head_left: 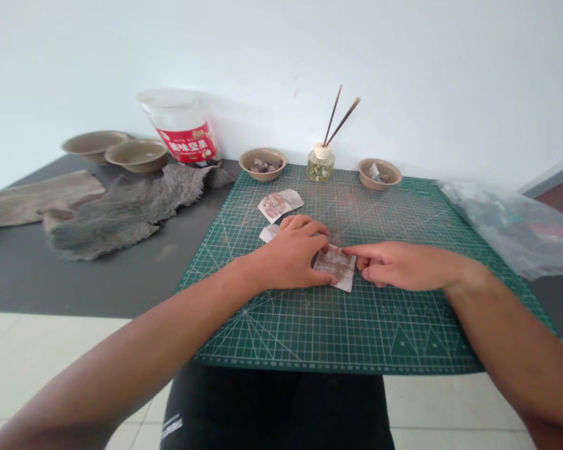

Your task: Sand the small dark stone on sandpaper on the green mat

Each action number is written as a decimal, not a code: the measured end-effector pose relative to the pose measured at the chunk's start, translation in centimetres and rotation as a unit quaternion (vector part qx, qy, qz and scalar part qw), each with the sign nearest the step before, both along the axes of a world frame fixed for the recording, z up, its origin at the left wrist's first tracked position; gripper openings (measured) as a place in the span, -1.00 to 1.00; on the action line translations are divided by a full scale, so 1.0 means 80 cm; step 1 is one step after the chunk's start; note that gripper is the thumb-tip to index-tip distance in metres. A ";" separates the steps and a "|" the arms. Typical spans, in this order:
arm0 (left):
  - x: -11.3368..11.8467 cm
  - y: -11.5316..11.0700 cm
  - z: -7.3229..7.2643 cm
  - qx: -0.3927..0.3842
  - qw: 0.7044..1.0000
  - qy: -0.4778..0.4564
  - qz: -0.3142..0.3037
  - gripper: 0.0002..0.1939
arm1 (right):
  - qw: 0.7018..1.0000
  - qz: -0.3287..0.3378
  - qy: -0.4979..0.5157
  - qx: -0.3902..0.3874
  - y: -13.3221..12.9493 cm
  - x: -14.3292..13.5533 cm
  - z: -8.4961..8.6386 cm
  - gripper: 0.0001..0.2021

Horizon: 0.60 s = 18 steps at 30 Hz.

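Note:
A small square of whitish paper with brown smudges (341,267) lies on the green cutting mat (281,331). My left hand (300,253) arches over its left side, thumb and fingertips spread apart and resting on the paper's edges. From the right, my right hand (398,265) touches the top right corner with a stretched index finger; its other fingers are bent underneath, and I see nothing in them. Beyond my left hand lie more papers (274,205), one also smudged brown. Another white piece (268,233) is partly covered by that hand.
Behind the papers stand a bowl of dark bits (263,175), a reed diffuser (319,164) and a bowl with paper scraps (380,181). At left are a grey ragged cloth (117,212), two brown bowls (138,162) and a plastic tub (187,134). A clear plastic bag (520,225) lies right.

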<state>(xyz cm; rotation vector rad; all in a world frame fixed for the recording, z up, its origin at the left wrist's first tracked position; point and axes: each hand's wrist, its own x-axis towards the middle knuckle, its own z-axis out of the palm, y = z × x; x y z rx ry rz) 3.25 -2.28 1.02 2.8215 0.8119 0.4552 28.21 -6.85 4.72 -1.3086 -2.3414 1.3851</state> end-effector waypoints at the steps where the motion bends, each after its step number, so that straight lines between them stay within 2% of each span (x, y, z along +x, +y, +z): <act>1: -0.001 0.000 0.000 0.001 1.000 0.006 -0.005 -0.53 | 1.000 0.011 0.010 -0.008 0.000 0.002 -0.002 -0.53; 4: -0.007 0.003 0.001 -0.009 0.999 0.016 -0.033 -0.61 | 0.999 0.021 0.026 -0.018 0.001 0.008 -0.004 -0.52; 7: -0.015 0.007 0.002 -0.024 0.997 0.034 -0.069 -0.66 | 0.999 -0.001 0.049 -0.023 0.003 0.008 -0.004 -0.54; 11: -0.018 0.010 0.002 -0.038 0.993 0.042 -0.102 -0.57 | 0.996 -0.007 0.083 -0.031 0.001 -0.003 -0.007 -0.67; 13: -0.018 0.011 0.004 -0.034 0.995 0.005 -0.092 -0.55 | 0.998 -0.017 0.063 0.017 -0.002 -0.012 -0.011 -0.78; 15: -0.019 0.011 0.008 -0.033 0.996 -0.045 -0.071 -0.65 | 0.994 -0.035 0.034 0.102 -0.004 -0.023 -0.016 -0.86; 18: -0.022 0.006 0.015 -0.039 0.996 -0.046 -0.066 -0.78 | 0.970 -0.052 0.006 0.238 -0.006 -0.039 -0.027 -0.89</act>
